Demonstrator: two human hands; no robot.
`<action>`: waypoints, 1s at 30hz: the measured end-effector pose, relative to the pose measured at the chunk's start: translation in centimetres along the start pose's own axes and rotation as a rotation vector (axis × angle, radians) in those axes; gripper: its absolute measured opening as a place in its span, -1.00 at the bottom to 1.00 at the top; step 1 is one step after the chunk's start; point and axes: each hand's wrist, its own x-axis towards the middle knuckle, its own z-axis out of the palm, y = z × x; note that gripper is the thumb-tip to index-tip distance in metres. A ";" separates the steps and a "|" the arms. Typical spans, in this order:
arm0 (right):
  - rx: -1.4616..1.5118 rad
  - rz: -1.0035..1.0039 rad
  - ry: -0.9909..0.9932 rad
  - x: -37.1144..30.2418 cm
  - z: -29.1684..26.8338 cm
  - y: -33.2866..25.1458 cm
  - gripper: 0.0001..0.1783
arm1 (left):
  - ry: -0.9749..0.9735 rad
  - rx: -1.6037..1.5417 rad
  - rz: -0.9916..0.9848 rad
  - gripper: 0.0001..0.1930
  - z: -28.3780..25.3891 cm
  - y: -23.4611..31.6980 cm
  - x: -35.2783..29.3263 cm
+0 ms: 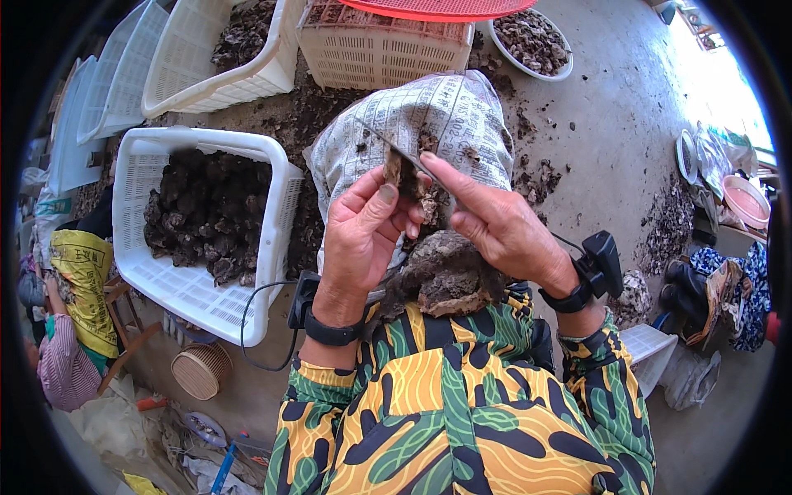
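Here, a ragged brown chunk (395,168) is held up in front of the person's chest, above the lap. The left hand (365,221) is clamped on it, thumb on the near side. The right hand (503,224) is closed on a knife (403,153), its forefinger stretched along the dark blade, which slants up to the left across the chunk. The knife's handle is mostly hidden in the palm.

Just below the hands, a large dark lump (454,272) rests on the lap, with a pale, rough patch on its near side. A printed white sack (421,111) spreads out beyond it, with crumbs scattered on top. Both wrists wear black straps with small boxes.

To the left stands a white basket (194,293) partly filled with dark lumps (210,214). Farther off are another white basket (260,82) with dark pieces, a cream crate (384,54) under a red tray (445,8), and a bowl (568,74) of scraps. At the far left, a person in a striped top (70,371) is beside a yellow sack (82,289).
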 end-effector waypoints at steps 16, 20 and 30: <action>-0.061 0.002 0.013 -0.9 0.7 0.9 -0.26 | 0.096 0.184 -0.025 -0.65 0.2 0.1 -0.3; 0.101 0.174 -0.014 -0.6 -0.3 -0.4 -0.25 | 0.166 0.199 0.045 -0.66 0.7 0.0 -0.2; 0.407 0.240 0.260 1.3 1.7 -0.5 -0.20 | 0.082 0.322 0.131 -0.66 1.9 -1.1 -0.9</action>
